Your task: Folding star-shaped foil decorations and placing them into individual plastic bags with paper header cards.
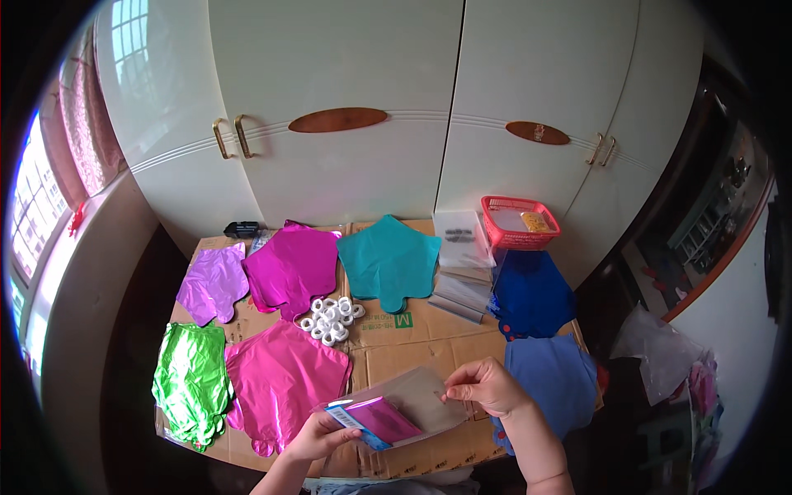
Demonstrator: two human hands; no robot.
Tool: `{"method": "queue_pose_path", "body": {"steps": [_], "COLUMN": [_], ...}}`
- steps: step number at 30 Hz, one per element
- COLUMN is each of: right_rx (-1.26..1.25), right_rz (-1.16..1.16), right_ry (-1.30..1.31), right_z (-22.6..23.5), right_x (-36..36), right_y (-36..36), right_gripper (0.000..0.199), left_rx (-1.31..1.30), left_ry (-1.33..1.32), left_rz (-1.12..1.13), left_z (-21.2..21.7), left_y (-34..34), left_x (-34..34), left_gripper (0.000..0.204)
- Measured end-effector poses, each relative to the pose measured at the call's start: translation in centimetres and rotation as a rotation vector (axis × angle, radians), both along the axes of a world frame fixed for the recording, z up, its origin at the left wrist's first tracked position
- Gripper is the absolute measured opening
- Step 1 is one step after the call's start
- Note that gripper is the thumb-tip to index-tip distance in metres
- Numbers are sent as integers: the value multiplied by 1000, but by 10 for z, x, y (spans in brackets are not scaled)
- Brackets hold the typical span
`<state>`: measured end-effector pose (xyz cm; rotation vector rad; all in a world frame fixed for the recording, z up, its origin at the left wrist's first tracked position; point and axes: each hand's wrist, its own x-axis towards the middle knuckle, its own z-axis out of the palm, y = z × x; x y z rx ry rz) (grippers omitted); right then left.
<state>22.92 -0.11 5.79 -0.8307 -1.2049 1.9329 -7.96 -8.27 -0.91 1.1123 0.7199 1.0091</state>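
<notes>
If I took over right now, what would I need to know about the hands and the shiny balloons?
Left hand: grips the lower end of a clear plastic bag with a folded pink foil piece inside.
Right hand: pinches the bag's upper edge.
On the cardboard table: flat foil balloons in stacks, purple, magenta, teal, green, pink, blue; white ribbon rolls; spare clear bags; red basket.
Done: pink piece sits in the bag.
Left: bag looks unsealed; stacks are unbagged.
</notes>
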Motion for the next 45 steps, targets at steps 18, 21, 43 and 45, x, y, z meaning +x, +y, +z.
{"method": "queue_pose_path", "body": {"steps": [18, 21, 43, 45], "right_rx": [141, 253, 1224, 1055], "right_rz": [-94, -145, -200, -31], "right_ry": [66, -126, -820, -793], "right_z": [-6, -9, -81, -72], "right_x": [-11, -9, -29, -35], "right_y": [-8, -8, 71, 59], "right_gripper": [18, 15, 25, 23], "left_rx": [-105, -106, 1090, 1097], "left_ry": [-63, -41, 1349, 1382], "left_rz": [145, 170, 30, 23], "left_z": [-12, -11, -4, -1], "left_y": [5, 5, 14, 13], "left_x": [2, 3, 44, 45], "left_gripper": [17, 16, 43, 44]}}
